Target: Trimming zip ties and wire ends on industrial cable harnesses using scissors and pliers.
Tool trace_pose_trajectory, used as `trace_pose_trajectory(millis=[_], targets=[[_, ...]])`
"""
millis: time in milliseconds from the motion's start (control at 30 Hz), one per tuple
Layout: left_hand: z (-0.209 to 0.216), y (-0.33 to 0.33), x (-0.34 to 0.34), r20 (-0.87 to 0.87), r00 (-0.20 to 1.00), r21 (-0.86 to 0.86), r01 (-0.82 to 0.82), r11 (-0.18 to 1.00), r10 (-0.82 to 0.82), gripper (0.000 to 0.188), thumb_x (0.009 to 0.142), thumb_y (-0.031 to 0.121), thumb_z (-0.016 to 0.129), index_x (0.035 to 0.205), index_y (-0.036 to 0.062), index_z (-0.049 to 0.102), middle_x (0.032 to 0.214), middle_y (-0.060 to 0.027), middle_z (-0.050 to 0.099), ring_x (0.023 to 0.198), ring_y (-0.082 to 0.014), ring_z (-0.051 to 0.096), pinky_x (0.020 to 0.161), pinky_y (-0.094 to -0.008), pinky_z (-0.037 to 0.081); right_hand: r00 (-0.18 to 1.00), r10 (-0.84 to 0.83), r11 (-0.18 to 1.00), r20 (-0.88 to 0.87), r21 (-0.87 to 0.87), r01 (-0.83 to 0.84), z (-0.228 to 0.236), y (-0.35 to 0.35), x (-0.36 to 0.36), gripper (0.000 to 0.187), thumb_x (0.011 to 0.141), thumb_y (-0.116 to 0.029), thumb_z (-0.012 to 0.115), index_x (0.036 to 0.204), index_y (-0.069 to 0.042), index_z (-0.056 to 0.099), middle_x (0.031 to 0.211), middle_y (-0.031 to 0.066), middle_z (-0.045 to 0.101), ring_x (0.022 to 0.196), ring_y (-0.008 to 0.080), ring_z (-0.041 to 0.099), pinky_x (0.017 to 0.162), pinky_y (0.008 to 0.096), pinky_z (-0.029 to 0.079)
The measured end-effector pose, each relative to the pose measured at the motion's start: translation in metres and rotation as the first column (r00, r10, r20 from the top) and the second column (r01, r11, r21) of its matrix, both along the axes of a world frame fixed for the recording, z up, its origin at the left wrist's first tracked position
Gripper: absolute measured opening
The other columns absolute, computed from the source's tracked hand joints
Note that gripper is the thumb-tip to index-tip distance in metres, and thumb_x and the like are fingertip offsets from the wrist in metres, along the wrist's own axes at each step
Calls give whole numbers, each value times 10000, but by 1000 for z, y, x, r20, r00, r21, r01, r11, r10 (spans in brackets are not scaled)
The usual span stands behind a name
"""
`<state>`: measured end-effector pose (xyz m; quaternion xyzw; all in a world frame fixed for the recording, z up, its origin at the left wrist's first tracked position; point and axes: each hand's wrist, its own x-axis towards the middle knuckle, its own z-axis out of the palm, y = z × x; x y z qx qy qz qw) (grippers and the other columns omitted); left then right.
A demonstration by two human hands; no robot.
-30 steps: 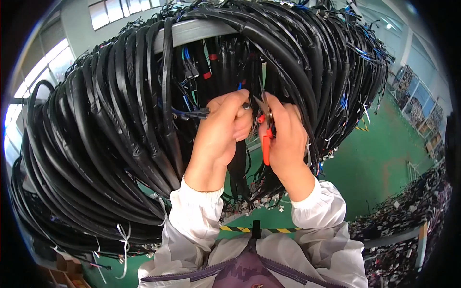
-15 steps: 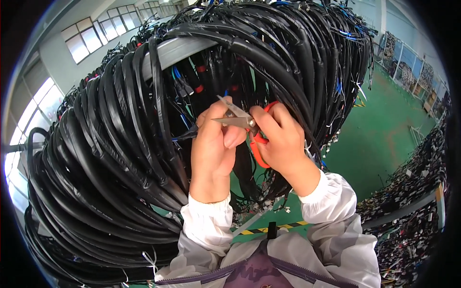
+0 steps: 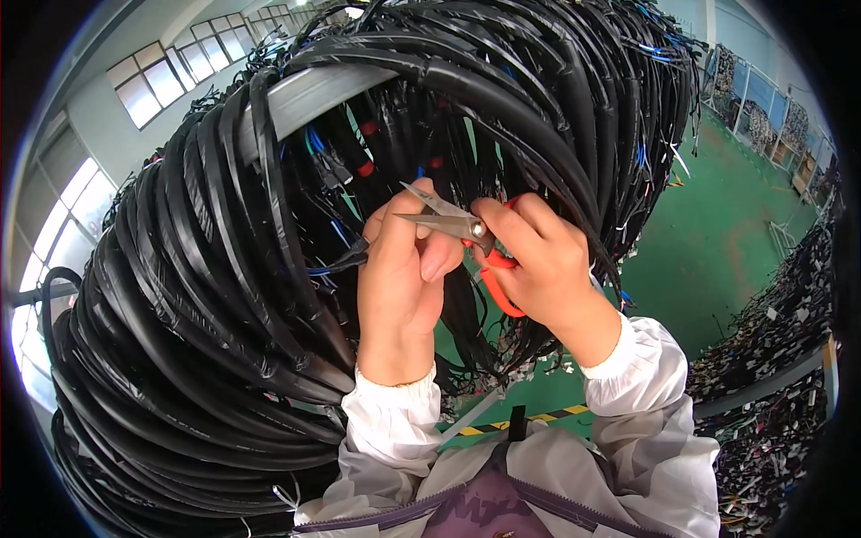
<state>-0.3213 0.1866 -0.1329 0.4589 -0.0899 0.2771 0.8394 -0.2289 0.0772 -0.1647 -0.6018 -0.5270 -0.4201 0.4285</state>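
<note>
Red-handled scissors [image 3: 446, 224] are gripped in my right hand [image 3: 547, 264], their blades parted and pointing left. The blades lie across the fingertips of my left hand [image 3: 401, 282]. That hand's fingers are curled closed around a black cable end [image 3: 348, 260], which comes in from the left with blue wires beside it. What sits between the left thumb and forefinger is mostly hidden by the blades and fingers. Thick black wiring harnesses [image 3: 211, 251] hang in a large bundle all around both hands.
A grey metal bar [image 3: 327, 92] runs under the hanging harnesses. Behind my hands dangle black connectors [image 3: 341, 175] with blue and green wires. At the right, a heap of loose harnesses [image 3: 762, 421] lies by the green floor [image 3: 708, 260]. Yellow-black tape [image 3: 475, 429] marks the floor.
The scissor blades have closed a little. My right hand and the scissors have shifted slightly right; my left hand stays nearly in place. The view has tilted slightly.
</note>
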Motion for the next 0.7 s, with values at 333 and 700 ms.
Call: trace_pose_trajectory(millis=[333,700], targets=[[0,-3,1,-42,998,1,-40,999,40,284,914,184,453,641,104,437,453,24,360,392,-60,277,418,-222,227,1000,-22,999,-2,-28,22,-2,-7,4,321,614,-51,738,908,-49,612,631,65,521,514,224,534,463,312,447],[2,-5,1,-71,997,34,-9,999,11,343,939,224,425,610,138,382,432,48,342,380,-68,281,439,-212,268,982,77,986,-172,-136,-101,5,-11,2,469,632,-8,697,1071,-96,557,781,99,499,673,291,560,551,377,463]])
